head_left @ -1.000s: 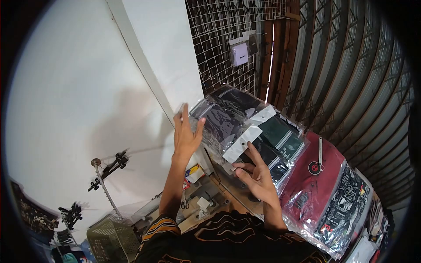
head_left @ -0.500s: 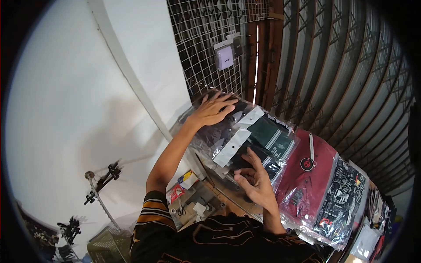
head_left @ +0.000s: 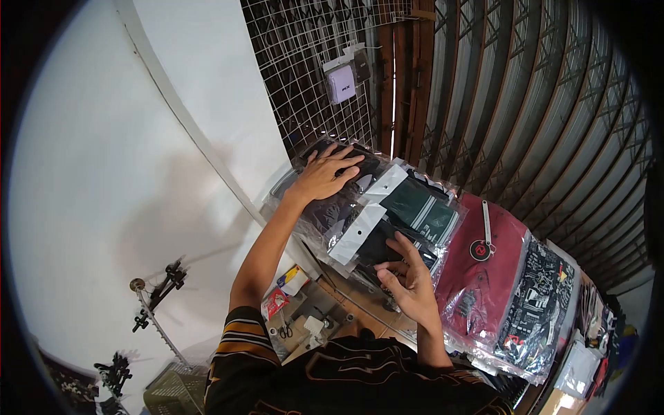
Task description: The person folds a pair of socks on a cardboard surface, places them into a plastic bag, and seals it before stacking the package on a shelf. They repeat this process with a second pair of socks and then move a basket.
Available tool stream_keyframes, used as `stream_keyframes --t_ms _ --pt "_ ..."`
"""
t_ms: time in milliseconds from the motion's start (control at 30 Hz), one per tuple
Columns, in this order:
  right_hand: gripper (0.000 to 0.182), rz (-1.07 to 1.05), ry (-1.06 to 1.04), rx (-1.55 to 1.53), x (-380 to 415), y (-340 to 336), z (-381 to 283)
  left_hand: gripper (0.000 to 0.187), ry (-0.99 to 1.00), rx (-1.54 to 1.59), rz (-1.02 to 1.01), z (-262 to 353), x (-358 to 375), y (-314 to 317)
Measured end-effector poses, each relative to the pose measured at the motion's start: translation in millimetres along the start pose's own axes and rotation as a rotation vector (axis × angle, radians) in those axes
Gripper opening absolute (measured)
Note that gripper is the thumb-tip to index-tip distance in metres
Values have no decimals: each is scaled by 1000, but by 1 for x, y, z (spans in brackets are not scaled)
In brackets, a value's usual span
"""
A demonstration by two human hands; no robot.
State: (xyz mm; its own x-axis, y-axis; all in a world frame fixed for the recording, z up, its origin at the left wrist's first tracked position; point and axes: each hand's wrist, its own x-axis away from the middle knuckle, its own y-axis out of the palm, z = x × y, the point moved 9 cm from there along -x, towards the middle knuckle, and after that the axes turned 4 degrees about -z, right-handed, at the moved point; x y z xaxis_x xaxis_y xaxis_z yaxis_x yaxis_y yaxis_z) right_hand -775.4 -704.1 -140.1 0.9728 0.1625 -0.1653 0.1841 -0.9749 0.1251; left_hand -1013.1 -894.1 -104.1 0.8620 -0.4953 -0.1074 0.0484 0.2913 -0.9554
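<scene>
My left hand (head_left: 328,173) lies flat, fingers spread, on a dark item in a clear plastic bag (head_left: 330,214) at the far left of the display. My right hand (head_left: 409,285) is raised, fingers apart and slightly curled, over a black packaged item (head_left: 377,242) with a white hang-hole header. Above that one lies a dark green packaged item (head_left: 419,209) with white stripes and its own white header. To the right of my right hand is a maroon item in plastic (head_left: 477,270), and on it rests a round black tag with a grey strap (head_left: 481,250).
A black-and-white printed packaged item (head_left: 538,304) lies farther right. Behind stand a wire grid (head_left: 304,90) with a lilac pouch (head_left: 341,84) and a folding metal shutter (head_left: 512,124). Scissors (head_left: 284,331) sit on a lower surface. A wall rack (head_left: 153,304) and basket (head_left: 178,391) are at left.
The view has shifted slightly, so the whole scene sits a little farther left. My left hand stays pressed on the dark package; my right hand still hovers with its fingers a little straighter.
</scene>
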Motion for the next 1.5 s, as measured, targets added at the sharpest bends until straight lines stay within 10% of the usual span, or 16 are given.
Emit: stream_keyframes --t_ms 467,767,900,1000,1067,1167,1500 --pt "54 46 -51 38 81 -1 -14 47 175 169 392 14 31 -57" --pt "48 164 163 26 180 14 55 40 0 857 935 7 244 -23" --pt "48 209 301 123 229 17 131 40 -423 1032 610 -26 344 164" --pt "48 234 464 125 274 25 189 44 -349 824 145 1 432 291" --pt "50 211 511 179 306 29 226 53 -346 748 -403 -18 512 451" --pt "59 112 553 488 357 26 285 53 -263 490 -1079 12 606 530" --pt "76 216 807 652 483 -9 275 66 -19 411 -897 70 544 544"
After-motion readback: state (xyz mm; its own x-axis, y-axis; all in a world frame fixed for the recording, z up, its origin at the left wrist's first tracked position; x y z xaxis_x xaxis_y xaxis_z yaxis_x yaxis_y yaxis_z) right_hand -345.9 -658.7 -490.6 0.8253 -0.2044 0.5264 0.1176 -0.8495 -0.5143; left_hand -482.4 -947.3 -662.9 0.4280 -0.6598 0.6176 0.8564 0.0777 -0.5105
